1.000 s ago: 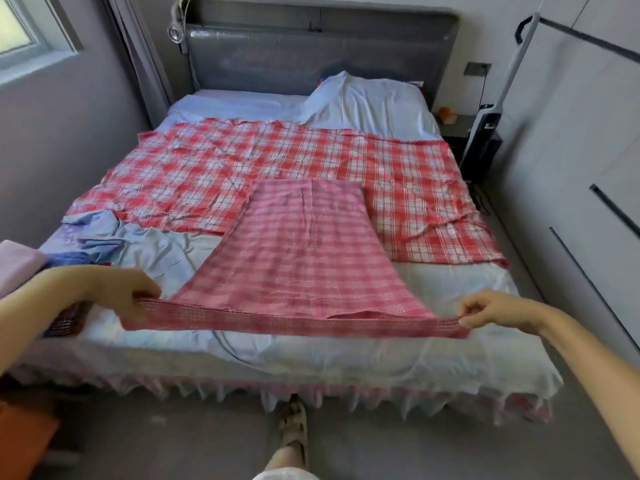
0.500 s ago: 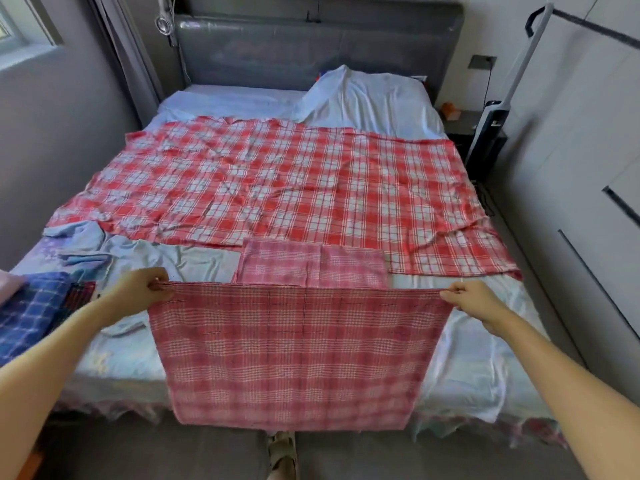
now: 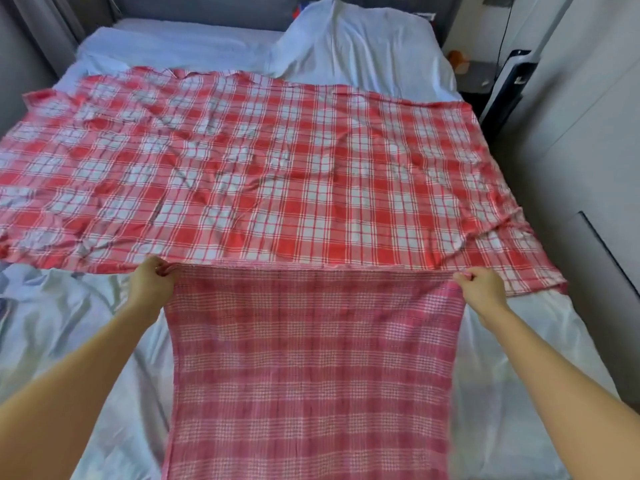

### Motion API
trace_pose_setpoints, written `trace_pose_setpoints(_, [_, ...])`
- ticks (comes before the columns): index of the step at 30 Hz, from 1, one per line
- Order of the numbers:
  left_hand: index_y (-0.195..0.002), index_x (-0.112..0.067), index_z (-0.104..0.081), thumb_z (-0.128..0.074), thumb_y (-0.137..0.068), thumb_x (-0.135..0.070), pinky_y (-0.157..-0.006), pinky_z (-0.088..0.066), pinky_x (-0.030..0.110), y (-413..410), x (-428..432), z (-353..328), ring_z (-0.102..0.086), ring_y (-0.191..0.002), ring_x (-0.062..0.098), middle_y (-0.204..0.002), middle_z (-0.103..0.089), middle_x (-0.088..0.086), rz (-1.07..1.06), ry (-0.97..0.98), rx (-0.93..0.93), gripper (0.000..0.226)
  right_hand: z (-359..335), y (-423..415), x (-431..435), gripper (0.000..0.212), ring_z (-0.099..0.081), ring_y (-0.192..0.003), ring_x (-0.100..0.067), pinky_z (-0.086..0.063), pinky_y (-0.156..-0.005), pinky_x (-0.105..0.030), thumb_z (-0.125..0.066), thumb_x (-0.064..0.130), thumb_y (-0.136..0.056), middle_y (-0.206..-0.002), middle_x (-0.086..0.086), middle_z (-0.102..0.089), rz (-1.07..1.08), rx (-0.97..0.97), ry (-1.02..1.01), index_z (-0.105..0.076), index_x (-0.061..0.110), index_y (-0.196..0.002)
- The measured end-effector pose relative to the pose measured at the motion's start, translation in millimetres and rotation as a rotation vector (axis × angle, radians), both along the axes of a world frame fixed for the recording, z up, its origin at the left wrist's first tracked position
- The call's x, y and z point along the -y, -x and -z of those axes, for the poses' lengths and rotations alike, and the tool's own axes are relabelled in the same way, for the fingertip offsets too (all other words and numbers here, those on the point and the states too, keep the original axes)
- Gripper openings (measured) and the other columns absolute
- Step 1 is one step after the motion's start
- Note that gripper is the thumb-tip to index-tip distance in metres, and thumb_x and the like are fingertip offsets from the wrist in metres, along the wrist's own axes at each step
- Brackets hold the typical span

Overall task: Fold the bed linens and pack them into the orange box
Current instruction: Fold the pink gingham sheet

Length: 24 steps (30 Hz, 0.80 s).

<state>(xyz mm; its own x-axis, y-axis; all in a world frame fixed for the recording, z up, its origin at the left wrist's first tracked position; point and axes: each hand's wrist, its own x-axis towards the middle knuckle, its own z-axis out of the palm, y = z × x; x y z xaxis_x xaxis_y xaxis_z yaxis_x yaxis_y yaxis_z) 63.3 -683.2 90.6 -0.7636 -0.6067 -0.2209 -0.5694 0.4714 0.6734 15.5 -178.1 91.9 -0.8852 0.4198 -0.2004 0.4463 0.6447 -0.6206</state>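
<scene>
A pink checked cloth (image 3: 311,368) lies stretched over the near half of the bed, folded double, its far edge meeting the big red-and-white checked sheet (image 3: 263,168) that is spread flat across the bed's middle. My left hand (image 3: 152,282) grips the pink cloth's far left corner. At the far right corner my right hand (image 3: 479,285) grips it too. Both arms reach forward over the bed. The orange box is out of view.
A white sheet (image 3: 69,323) covers the mattress under both cloths. A white pillow (image 3: 363,46) lies at the head. A nightstand (image 3: 481,71) and an upright vacuum (image 3: 512,84) stand at the right, beside grey wardrobe doors (image 3: 595,168).
Both hands have carried the pink cloth's near edge forward over the bed to its far edge, folding it in half. The view has moved closer and lower.
</scene>
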Motion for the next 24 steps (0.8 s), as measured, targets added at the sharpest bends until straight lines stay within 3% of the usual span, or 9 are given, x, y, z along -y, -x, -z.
trace_pose_setpoints(3, [-0.093,0.001,-0.057,-0.060,-0.089,-0.011,-0.063,-0.034,0.034,35.2,3.3,35.6,-0.054,-0.079,0.034,-0.080,-0.058,0.022,-0.011,0.049,-0.003,0.013,29.6,33.8,6.2,0.029,-0.057,-0.090,-0.039,-0.044,-0.079,-0.043,-0.058,0.013,-0.092,-0.090,-0.024,-0.063,-0.004,-0.020,-0.027,-0.061,-0.015,-0.095])
trace_pose_setpoints(7, [-0.099,0.007,-0.058,-0.058,-0.091,-0.009,-0.074,-0.038,0.042,84.9,1.8,84.4,-0.056,-0.094,0.044,-0.095,-0.060,0.031,-0.019,0.117,-0.029,0.018,81.0,81.7,6.9,0.026,-0.055,-0.078,-0.033,-0.038,-0.067,-0.036,-0.056,0.015,-0.093,-0.078,-0.019,-0.060,0.005,-0.016,-0.079,-0.060,-0.003,-0.075])
trace_pose_setpoints(10, [-0.106,0.008,-0.058,-0.057,-0.090,-0.007,-0.082,-0.040,0.045,109.9,1.4,122.9,-0.054,-0.101,0.045,-0.105,-0.060,0.032,-0.014,0.136,0.015,0.022,120.4,107.3,8.8,0.028,-0.061,-0.079,-0.037,-0.043,-0.069,-0.037,-0.059,0.015,-0.090,-0.077,-0.022,-0.064,0.018,0.001,-0.110,-0.061,-0.003,-0.070])
trace_pose_setpoints(14, [-0.115,0.009,-0.056,-0.057,-0.090,-0.009,-0.091,-0.039,0.046,121.0,0.1,184.4,-0.052,-0.108,0.047,-0.113,-0.058,0.034,-0.056,0.177,0.085,0.030,190.3,119.7,8.5,0.022,-0.061,-0.092,-0.037,-0.045,-0.076,-0.037,-0.060,0.023,-0.091,-0.093,-0.019,-0.067,-0.015,0.074,-0.160,-0.067,0.002,-0.089])
trace_pose_setpoints(17, [-0.115,0.004,-0.056,-0.064,-0.086,-0.020,-0.093,-0.041,0.045,114.8,6.2,214.7,-0.054,-0.110,0.043,-0.116,-0.058,0.030,-0.147,0.087,0.089,0.040,223.2,115.6,7.3,0.028,-0.062,-0.094,-0.036,-0.041,-0.071,-0.035,-0.063,0.030,-0.089,-0.095,-0.017,-0.067,-0.029,0.094,-0.189,-0.065,0.003,-0.096])
trace_pose_setpoints(20, [-0.115,-0.004,-0.052,-0.069,-0.075,-0.044,-0.092,-0.046,0.050,85.0,11.4,221.0,-0.057,-0.106,0.040,-0.114,-0.061,0.024,-0.254,-0.002,0.112,0.060,218.5,83.5,7.6,0.039,-0.060,-0.099,-0.034,-0.042,-0.077,-0.036,-0.064,0.034,-0.087,-0.106,-0.014,-0.065,0.071,0.007,-0.189,-0.056,0.004,-0.111])
trace_pose_setpoints(24, [-0.123,-0.005,-0.045,-0.059,-0.083,-0.042,-0.091,-0.046,0.042,-4.6,-8.6,198.9,-0.060,-0.090,0.032,-0.109,-0.060,0.017,-0.287,-0.031,0.141,0.056,193.9,-21.0,-0.4,0.045,-0.060,-0.098,-0.035,-0.043,-0.082,-0.040,-0.059,0.033,-0.090,-0.103,-0.016,-0.064,0.149,0.035,-0.166,-0.048,0.003,-0.122])
